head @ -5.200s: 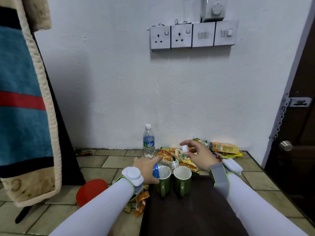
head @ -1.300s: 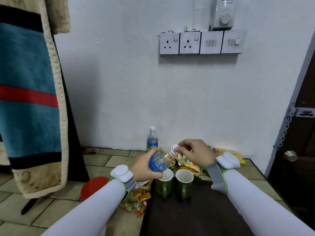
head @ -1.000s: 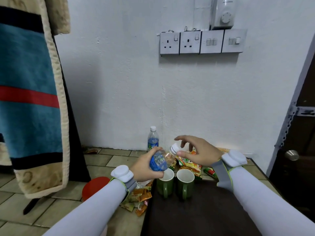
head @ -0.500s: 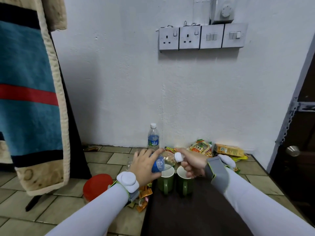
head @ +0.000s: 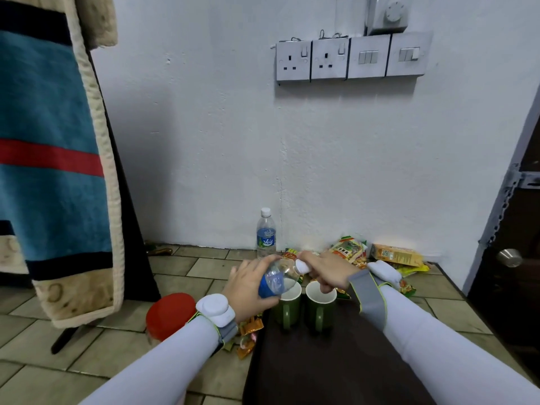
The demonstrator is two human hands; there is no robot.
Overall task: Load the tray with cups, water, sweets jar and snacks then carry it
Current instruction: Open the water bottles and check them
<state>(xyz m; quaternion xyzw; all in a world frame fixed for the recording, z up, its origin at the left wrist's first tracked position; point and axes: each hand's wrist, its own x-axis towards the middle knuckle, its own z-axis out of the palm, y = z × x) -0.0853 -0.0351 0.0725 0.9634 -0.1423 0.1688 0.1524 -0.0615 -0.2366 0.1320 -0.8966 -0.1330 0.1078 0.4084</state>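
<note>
Tilting over the two green cups, a small water bottle (head: 277,277) lies almost sideways in the left hand (head: 248,287), whose fingers and thumb wrap round its blue label just left of the frame's centre. The right hand (head: 327,273) meets it at the neck, thumb and fingers pinching the white cap (head: 302,266). Directly below, the left cup (head: 287,305) and the right cup (head: 320,306) stand upright, side by side and nearly touching, on the far end of the dark tray (head: 321,366) that fills the lower middle of the frame.

A second bottle (head: 266,235), capped and upright, stands on the tiled floor against the white wall, above the hands. Snack packets (head: 349,251) and an orange box (head: 397,254) lie heaped to the right behind the right wrist; more wrappers (head: 248,331) sit beside the tray's left edge. A red lid (head: 169,314) shows at lower left, by the left wrist. A striped blanket (head: 55,159) hangs at the left, sockets (head: 312,59) are on the wall at upper right.
</note>
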